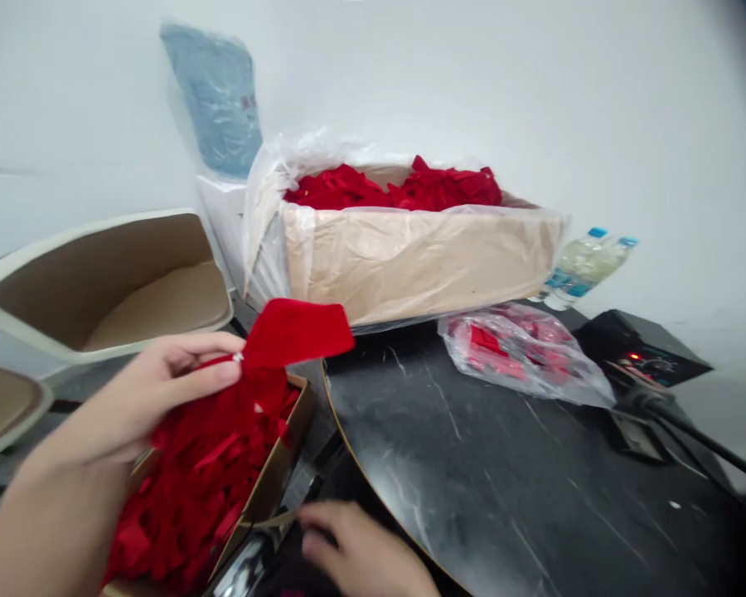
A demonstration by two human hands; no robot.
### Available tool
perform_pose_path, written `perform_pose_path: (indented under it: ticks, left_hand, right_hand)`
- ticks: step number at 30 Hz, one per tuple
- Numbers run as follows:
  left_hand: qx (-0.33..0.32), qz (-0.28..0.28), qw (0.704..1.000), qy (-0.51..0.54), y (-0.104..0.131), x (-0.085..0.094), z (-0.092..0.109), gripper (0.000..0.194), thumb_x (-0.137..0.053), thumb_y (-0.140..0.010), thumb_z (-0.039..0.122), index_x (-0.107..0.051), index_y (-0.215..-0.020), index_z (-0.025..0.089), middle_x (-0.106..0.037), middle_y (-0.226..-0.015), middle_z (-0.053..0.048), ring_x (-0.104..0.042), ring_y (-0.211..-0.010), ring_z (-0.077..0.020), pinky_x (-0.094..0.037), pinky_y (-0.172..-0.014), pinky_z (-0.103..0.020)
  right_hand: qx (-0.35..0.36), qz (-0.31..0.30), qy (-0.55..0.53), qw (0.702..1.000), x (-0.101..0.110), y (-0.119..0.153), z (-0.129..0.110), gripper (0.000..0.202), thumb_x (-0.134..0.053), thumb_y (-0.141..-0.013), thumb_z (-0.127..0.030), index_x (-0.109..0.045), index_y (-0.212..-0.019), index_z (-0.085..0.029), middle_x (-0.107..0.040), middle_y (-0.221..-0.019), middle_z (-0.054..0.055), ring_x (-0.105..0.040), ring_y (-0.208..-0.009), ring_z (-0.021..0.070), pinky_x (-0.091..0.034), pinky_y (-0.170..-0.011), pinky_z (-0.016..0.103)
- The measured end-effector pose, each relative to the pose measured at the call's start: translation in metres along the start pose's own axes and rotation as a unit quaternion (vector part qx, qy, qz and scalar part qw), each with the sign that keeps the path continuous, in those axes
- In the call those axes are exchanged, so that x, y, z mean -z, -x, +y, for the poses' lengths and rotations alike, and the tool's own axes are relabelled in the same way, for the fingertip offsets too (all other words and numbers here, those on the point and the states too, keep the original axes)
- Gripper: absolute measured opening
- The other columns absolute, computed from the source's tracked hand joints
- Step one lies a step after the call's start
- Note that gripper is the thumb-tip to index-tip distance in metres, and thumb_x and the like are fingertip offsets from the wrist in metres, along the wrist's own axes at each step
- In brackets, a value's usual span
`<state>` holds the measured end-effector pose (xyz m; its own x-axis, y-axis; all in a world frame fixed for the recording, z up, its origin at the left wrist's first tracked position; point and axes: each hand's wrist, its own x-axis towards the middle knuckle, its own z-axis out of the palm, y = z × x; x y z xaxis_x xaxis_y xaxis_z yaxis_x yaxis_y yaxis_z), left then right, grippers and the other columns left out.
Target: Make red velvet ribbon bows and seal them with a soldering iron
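My left hand (pixel 155 385) is closed, pinching a red velvety fabric piece (pixel 298 332) at its narrow end, where a small whitish spot shows by the fingertips. It is held above an open cardboard box (pixel 267 477) filled with red fabric pieces (pixel 186 497). Low in the view, my right hand (pixel 357 547) is slightly blurred beside the box and the table edge. Its thumb and forefinger are apart, with nothing visible between them; the other fingers are hidden. A shiny dark object (pixel 245 568) lies close to it, its kind unclear.
On the black marbled table (pixel 472 464) stands a large plastic-lined box (pixel 423 257) of red fabric pieces. Right of it are a clear bag (pixel 528 352) with red pieces, two bottles (pixel 584 265) and a black device (pixel 646 348) with a cable. Chairs (pixel 105 282) stand at left.
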<state>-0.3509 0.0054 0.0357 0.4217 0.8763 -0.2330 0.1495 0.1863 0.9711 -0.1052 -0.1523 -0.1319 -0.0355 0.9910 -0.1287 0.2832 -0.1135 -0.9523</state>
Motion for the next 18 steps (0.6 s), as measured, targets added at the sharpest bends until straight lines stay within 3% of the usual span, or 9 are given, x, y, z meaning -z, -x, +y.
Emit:
perform_pose_path:
  ticks: [4, 7, 8, 10, 12, 15, 18]
  left_hand:
    - [0.04, -0.22, 0.972, 0.07, -0.042, -0.072, 0.007, 0.033, -0.083, -0.066, 0.057, -0.079, -0.088, 0.033, -0.077, -0.078, 0.0, -0.071, -0.062, -0.0176, -0.055, -0.056, -0.024]
    - [0.058, -0.328, 0.943, 0.026, -0.072, -0.129, -0.002, 0.035, -0.084, -0.065, 0.056, -0.079, -0.087, 0.029, -0.077, -0.082, 0.0, -0.07, -0.068, -0.0164, -0.056, -0.063, -0.025]
    - [0.057, -0.353, 0.934, -0.002, -0.081, -0.147, -0.006, 0.033, -0.085, -0.068, 0.052, -0.079, -0.087, 0.026, -0.077, -0.085, -0.001, -0.07, -0.07, -0.0163, -0.055, -0.066, -0.025]
    - [0.047, -0.398, 0.914, -0.062, -0.095, -0.181, -0.017, 0.032, -0.081, -0.074, 0.049, -0.081, -0.091, 0.021, -0.078, -0.086, -0.004, -0.07, -0.073, -0.0177, -0.054, -0.068, -0.026]
    - [0.011, -0.416, 0.901, -0.123, -0.106, -0.21, -0.025, 0.031, -0.075, -0.081, 0.048, -0.081, -0.094, 0.021, -0.078, -0.088, -0.004, -0.068, -0.075, -0.0179, -0.051, -0.068, -0.026]
    - [-0.067, -0.405, 0.886, -0.215, -0.117, -0.239, -0.029, 0.028, -0.069, -0.086, 0.046, -0.081, -0.094, 0.021, -0.078, -0.087, -0.003, -0.066, -0.075, -0.0189, -0.046, -0.067, -0.027]
    - [-0.144, -0.367, 0.874, -0.285, -0.123, -0.253, -0.026, 0.026, -0.067, -0.088, 0.042, -0.081, -0.096, 0.022, -0.078, -0.089, -0.006, -0.068, -0.081, -0.0223, -0.046, -0.075, -0.03]
  right_hand:
    - [0.012, 0.022, 0.043, 0.999, 0.094, 0.074, -0.054, 0.031, -0.061, -0.099, -0.045, -0.069, -0.111, -0.017, -0.071, -0.107, 0.007, -0.07, -0.092, 0.0188, -0.059, -0.083, 0.038]
    - [0.006, 0.047, 0.09, 0.995, 0.179, 0.087, -0.083, 0.028, -0.065, -0.093, -0.05, -0.078, -0.093, -0.025, -0.076, -0.084, 0.004, -0.071, -0.079, 0.0206, -0.057, -0.078, 0.035]
    - [-0.029, 0.032, 0.17, 0.984, 0.208, 0.08, -0.087, 0.026, -0.06, -0.097, -0.045, -0.078, -0.1, -0.026, -0.077, -0.088, 0.004, -0.073, -0.081, 0.0213, -0.057, -0.077, 0.033]
    - [-0.002, 0.188, 0.352, 0.917, 0.258, 0.049, -0.083, 0.028, -0.053, -0.099, -0.037, -0.078, -0.098, -0.024, -0.078, -0.087, 0.005, -0.073, -0.077, 0.0222, -0.056, -0.074, 0.033]
    - [0.0, 0.214, 0.394, 0.894, 0.293, 0.007, -0.067, 0.029, -0.05, -0.099, -0.026, -0.077, -0.109, -0.02, -0.078, -0.105, 0.01, -0.073, -0.095, 0.0259, -0.055, -0.087, 0.037]
    - [0.006, 0.179, 0.422, 0.889, 0.32, -0.049, -0.036, 0.027, -0.055, -0.099, -0.019, -0.074, -0.117, -0.017, -0.073, -0.121, 0.012, -0.068, -0.114, 0.0253, -0.05, -0.103, 0.039]
    - [0.012, 0.19, 0.445, 0.875, 0.33, -0.081, -0.014, 0.032, -0.061, -0.1, -0.03, -0.064, -0.129, -0.016, -0.065, -0.133, 0.013, -0.063, -0.122, 0.0261, -0.047, -0.109, 0.052]
